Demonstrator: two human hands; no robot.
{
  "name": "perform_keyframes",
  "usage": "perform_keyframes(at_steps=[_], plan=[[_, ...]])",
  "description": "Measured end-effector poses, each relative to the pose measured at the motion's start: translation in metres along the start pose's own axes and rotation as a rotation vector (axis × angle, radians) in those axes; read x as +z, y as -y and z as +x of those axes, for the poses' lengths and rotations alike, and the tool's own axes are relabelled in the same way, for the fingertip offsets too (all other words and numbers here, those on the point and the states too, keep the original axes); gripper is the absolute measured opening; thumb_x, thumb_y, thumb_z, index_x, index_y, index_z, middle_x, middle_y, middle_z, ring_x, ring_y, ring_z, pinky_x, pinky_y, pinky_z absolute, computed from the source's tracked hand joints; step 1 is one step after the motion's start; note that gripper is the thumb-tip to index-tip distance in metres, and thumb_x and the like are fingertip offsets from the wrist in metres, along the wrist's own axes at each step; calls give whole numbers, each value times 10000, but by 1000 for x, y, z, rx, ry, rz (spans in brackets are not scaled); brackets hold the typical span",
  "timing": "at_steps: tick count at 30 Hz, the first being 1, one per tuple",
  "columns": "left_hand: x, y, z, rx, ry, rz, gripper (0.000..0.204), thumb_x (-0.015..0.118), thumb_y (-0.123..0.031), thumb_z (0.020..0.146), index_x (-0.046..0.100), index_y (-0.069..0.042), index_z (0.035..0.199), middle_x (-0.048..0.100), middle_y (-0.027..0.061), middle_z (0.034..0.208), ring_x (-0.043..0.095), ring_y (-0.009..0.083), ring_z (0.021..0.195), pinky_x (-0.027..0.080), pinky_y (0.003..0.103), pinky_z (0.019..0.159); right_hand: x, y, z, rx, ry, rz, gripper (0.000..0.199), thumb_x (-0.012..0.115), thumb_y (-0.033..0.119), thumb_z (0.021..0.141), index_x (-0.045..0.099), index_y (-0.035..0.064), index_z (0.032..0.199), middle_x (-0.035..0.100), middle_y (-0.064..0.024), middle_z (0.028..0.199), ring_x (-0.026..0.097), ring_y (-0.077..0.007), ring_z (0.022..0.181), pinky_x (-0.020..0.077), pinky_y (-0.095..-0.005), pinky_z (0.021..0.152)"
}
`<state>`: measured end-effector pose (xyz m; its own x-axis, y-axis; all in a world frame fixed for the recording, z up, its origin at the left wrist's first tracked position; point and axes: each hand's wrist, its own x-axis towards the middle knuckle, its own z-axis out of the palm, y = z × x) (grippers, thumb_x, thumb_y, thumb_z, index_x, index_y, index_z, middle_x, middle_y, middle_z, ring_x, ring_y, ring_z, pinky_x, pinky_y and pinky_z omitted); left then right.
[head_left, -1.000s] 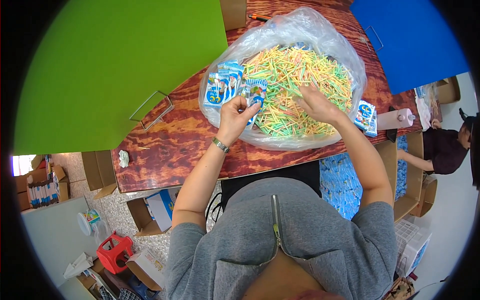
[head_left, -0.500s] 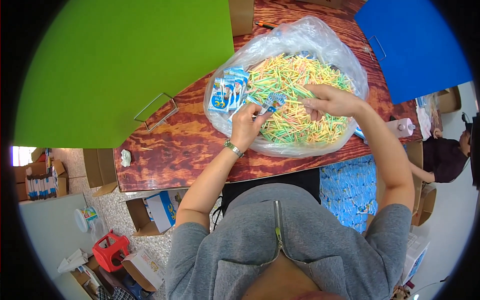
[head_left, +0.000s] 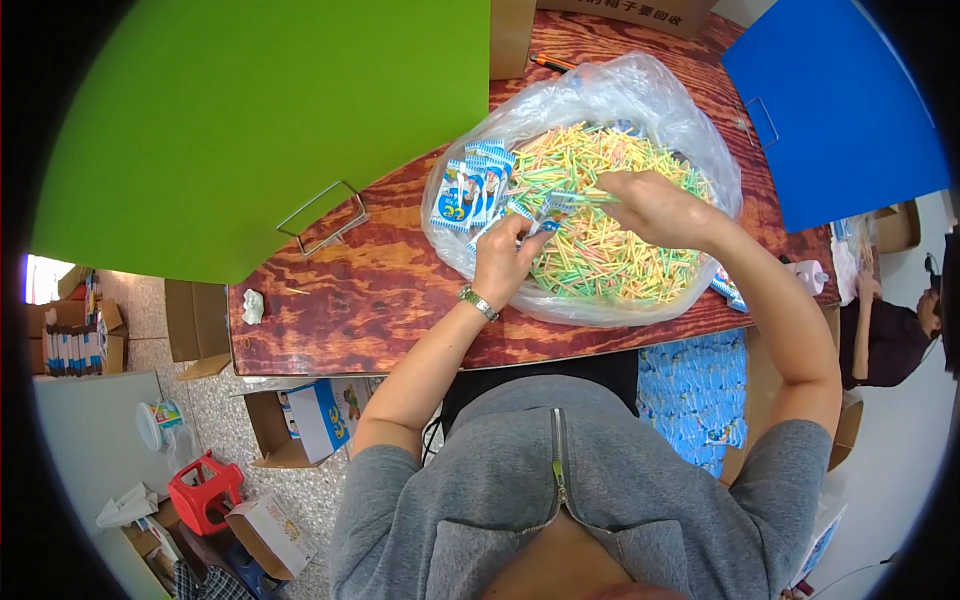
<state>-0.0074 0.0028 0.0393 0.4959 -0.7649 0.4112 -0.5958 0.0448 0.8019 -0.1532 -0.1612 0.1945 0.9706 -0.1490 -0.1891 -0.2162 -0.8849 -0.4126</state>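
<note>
My left hand (head_left: 503,258) pinches a small blue-and-white packet (head_left: 546,216) at the left side of a heap of thin pastel sticks (head_left: 625,262). My right hand (head_left: 658,208) is closed on a few of these sticks, their ends (head_left: 594,197) pointing left at the packet's upper end; whether they are inside it I cannot tell. The heap lies in a wide clear plastic bag (head_left: 645,82) with its edges spread. Several flat blue-and-white packets (head_left: 468,192) overlap on the bag's left edge, beside my left hand.
On the reddish wooden table (head_left: 350,325) stand a green panel (head_left: 270,120) at left and a blue panel (head_left: 835,110) at right. An orange-black cutter (head_left: 552,63), crumpled tissue (head_left: 252,306) and pink bottle (head_left: 808,277) lie around. Blue packets (head_left: 695,385) fill a box below; a person (head_left: 890,335) sits right.
My right hand has turned over and brought its sticks left against the packet's upper end. My left hand keeps its pinch on the packet. The whole view has shifted slightly.
</note>
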Motion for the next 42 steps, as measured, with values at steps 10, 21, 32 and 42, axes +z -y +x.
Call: perform_keyframes(at_steps=[10, 21, 32, 42], plan=[[-3, -7, 0, -1, 9, 23, 202, 772, -117, 764, 602, -13, 794, 631, 116, 724, 617, 277, 660, 474, 376, 581, -3, -2, 5, 77, 60, -47, 184, 545, 140, 924, 513, -32, 982, 609, -256, 875, 600, -442, 865, 458, -515, 757], [0, -5, 3, 268, -46, 95, 228, 779, -72, 730, 584, -7, 829, 587, 128, 734, 569, 312, 693, 444, 399, 603, -36, 12, 32, 345, 611, 43, 318, 509, 274, 966, 554, -40, 989, 671, -173, 825, 688, -271, 757, 547, -401, 700], [1, -4, -3, 242, -50, 72, 231, 785, -77, 725, 583, -19, 819, 589, 116, 735, 569, 304, 695, 445, 400, 609, -40, 13, 31, 356, 640, 74, 250, 485, 214, 978, 513, -35, 981, 666, -155, 815, 695, -210, 731, 562, -353, 643], [11, -17, 10, 268, -38, 97, 194, 771, -81, 742, 607, -22, 828, 602, 120, 743, 588, 307, 711, 459, 396, 621, -30, 19, 51, 202, 689, -438, 279, 627, 187, 871, 589, -49, 1015, 673, -237, 922, 666, -376, 888, 527, -436, 789]])
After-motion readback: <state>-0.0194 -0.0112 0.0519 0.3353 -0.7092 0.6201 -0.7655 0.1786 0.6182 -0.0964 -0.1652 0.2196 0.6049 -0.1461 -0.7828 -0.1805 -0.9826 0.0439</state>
